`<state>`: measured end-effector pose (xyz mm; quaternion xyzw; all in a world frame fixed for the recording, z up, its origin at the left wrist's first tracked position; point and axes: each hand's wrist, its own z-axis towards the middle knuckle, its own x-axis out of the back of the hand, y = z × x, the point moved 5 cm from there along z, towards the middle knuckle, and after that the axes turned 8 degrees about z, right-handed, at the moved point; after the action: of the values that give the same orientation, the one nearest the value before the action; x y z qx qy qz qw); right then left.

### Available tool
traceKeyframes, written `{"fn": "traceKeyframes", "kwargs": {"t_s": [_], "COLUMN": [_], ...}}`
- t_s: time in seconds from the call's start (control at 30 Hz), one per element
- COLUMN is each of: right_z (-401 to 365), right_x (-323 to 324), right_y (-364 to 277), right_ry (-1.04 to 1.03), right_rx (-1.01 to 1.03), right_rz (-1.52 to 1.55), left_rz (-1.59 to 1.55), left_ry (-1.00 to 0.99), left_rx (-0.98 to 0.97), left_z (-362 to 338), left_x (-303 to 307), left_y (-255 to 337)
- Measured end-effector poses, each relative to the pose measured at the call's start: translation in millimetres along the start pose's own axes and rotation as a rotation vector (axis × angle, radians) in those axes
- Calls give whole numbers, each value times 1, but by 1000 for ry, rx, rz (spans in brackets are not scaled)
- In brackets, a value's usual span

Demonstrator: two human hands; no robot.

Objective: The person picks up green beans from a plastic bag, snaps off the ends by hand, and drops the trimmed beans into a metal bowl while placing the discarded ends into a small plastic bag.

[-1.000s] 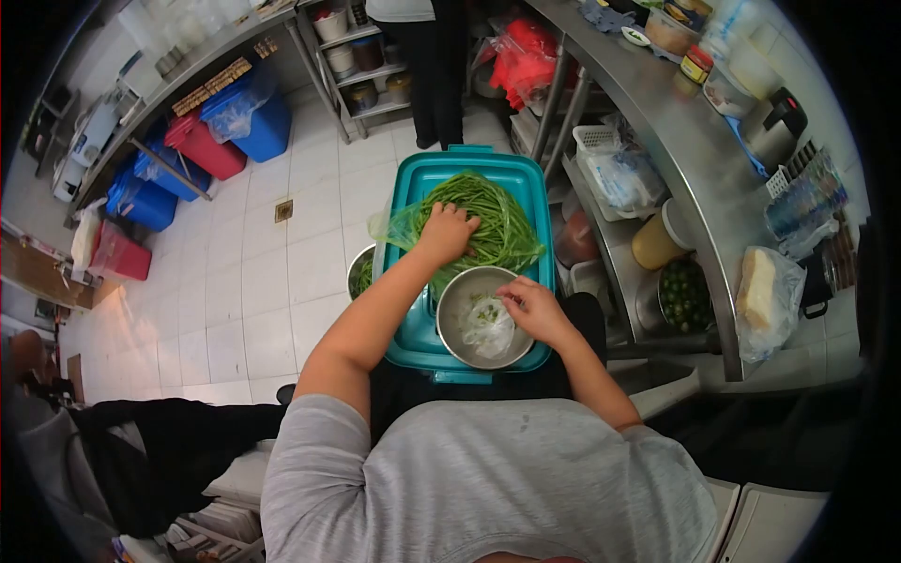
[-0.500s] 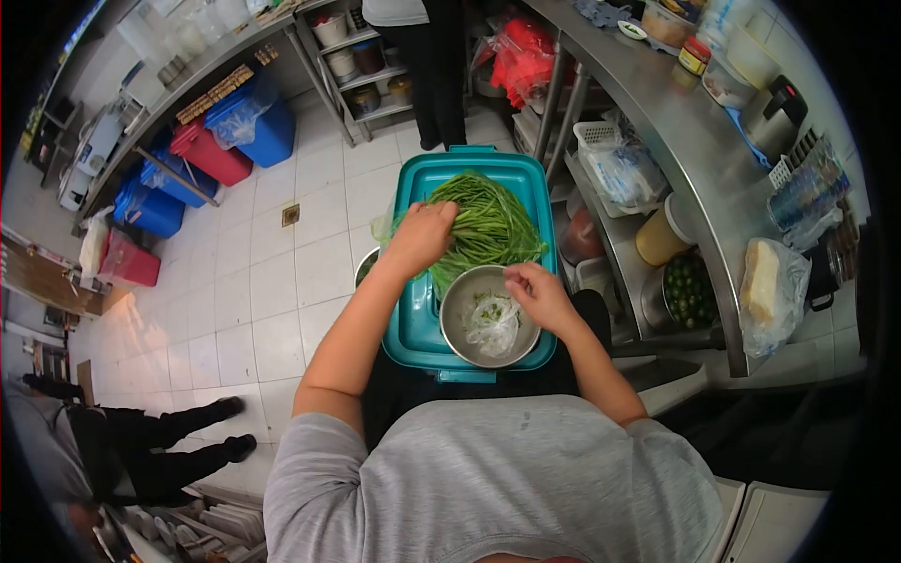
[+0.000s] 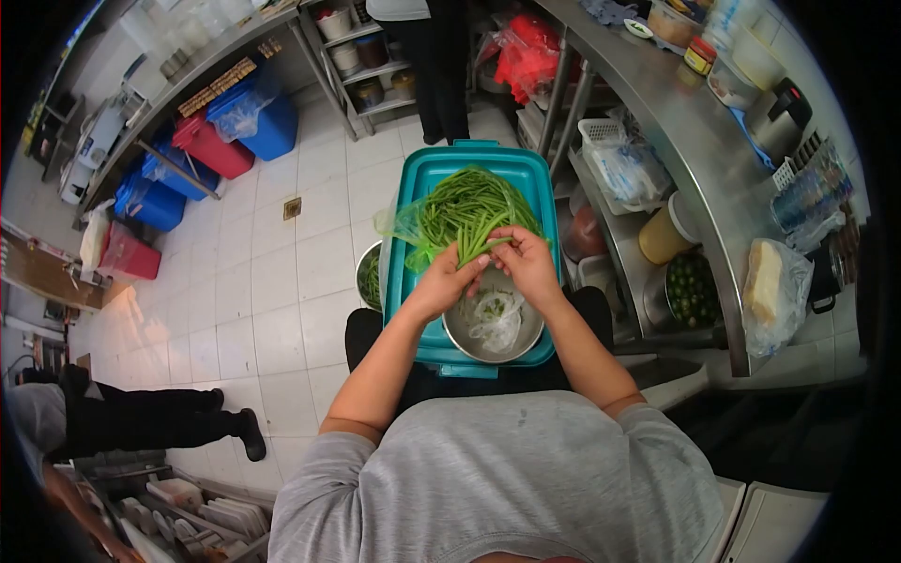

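My left hand (image 3: 445, 284) is closed around a small bunch of green beans (image 3: 476, 240). My right hand (image 3: 526, 269) pinches the tips of the same bunch. Both hands hover over the far edge of a steel bowl (image 3: 528, 333), which holds a crumpled clear plastic bag (image 3: 496, 322) and small green bits. Just beyond the hands, a large heap of green beans (image 3: 460, 202) lies on an open plastic bag (image 3: 396, 225). Heap and bowl rest on a teal plastic lid (image 3: 410, 349). A second bowl (image 3: 361, 264) with green pieces stands to the left, partly hidden by the lid.
A steel counter (image 3: 648, 103) with containers runs along the right, above a shelf holding a pot of small green fruits (image 3: 690, 289). A person in black trousers (image 3: 434, 75) stands ahead; another person (image 3: 141, 420) is at lower left. Bins (image 3: 214, 150) line the left.
My left hand has come back from the heap with a bunch of beans. My right hand has moved up and left from the bowl's rim to meet it. The person at left has shifted.
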<state>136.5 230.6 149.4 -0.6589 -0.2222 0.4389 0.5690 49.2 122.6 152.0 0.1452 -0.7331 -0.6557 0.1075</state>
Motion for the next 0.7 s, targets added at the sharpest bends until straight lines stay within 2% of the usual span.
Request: {"fn": "traceKeyframes", "kwargs": {"t_s": [0.1,0.17,0.27,0.37,0.47,0.57,0.7], "right_z": [-1,-5,-11,-10,-6,3,4], "right_x": [-1,1,7,6,3,1,-2], "right_y": [-1,1,-9,-27,-25,-1,19], "right_ry": [-27,-57,51,188,239,-96,-47], "right_rx": [38,24,98,291,254,19,-43], "right_rz": [-68,-81,-46,5,28,-4,-28], "left_rz": [-317,-345,-325,-168,-31,-16,-85], "left_ry": [-17,-7,-7,-14,-116,-202,-217], "left_rx": [164,161,100,70,108,110,141], "left_z": [-8,-10,-7,-7,-8,-10,-9], "left_x": [-6,-7,-10,-10,-19,-29,-34], "left_y": [2,2,-1,-5,-9,-13,-20]}}
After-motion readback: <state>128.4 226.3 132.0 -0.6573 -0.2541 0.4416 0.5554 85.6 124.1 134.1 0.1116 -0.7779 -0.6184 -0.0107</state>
